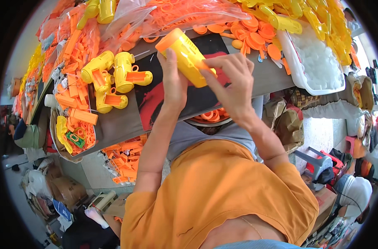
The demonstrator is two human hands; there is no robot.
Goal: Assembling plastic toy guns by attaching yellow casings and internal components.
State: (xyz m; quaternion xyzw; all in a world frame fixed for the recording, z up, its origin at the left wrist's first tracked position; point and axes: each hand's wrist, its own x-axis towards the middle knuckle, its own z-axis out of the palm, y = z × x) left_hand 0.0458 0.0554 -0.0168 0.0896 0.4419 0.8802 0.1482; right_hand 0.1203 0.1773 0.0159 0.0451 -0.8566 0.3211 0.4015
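Over the dark mat on the table I hold a yellow barrel-shaped plastic toy body (188,58) with both hands. It is tilted, its orange-rimmed end pointing up and to the left. My left hand (175,81) is closed along its left side, with the thumb up near the orange rim. The fingers and thumb of my right hand (233,79) pinch its lower right end; any small part between them is hidden. Left of my hands lie several yellow toy bodies (124,72) with handles and orange pieces set in them.
Orange parts (83,116) heap up at the table's left, partly in a box. A bag of orange pieces (176,16) and orange discs (255,39) lie at the back. A white tub (317,89) of whitish parts and yellow shells (288,25) stand right. Orange rings (209,116) sit by my lap.
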